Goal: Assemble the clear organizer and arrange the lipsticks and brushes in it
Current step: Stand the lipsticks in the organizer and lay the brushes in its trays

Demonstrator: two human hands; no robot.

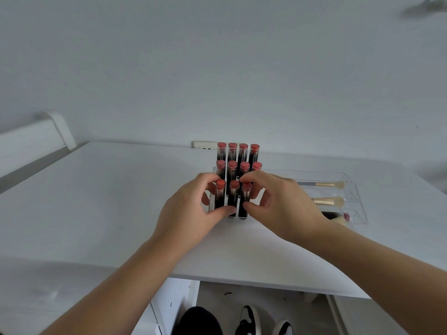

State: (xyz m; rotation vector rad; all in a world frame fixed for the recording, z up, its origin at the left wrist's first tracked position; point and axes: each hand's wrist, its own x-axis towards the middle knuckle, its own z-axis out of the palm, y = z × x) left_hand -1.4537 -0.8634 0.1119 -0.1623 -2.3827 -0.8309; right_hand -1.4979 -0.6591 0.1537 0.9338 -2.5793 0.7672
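A clear stepped rack (pixel 212 201) is seen on a white table (pixel 101 189), filled with upright lipsticks (pixel 243 155) in three rows: four at the back, four in the middle, and three visible in the front. Whether a fourth stands in the front row cannot be told, since that corner is covered by the right hand (pixel 278 204). The left hand (pixel 191 209) is curled round the rack's left front, its thumb laid across the front wall below the lipsticks. The right hand is closed on the front right lipstick (pixel 244 201), fingers over its red top and thumb against its dark barrel. Just beside the rack, to the right, a clear tray (pixel 358 197) is divided into three lanes; a brush (pixel 324 184) is laid in the far lane, another (pixel 329 201) in the middle one, and a third (pixel 338 217) in the near one.
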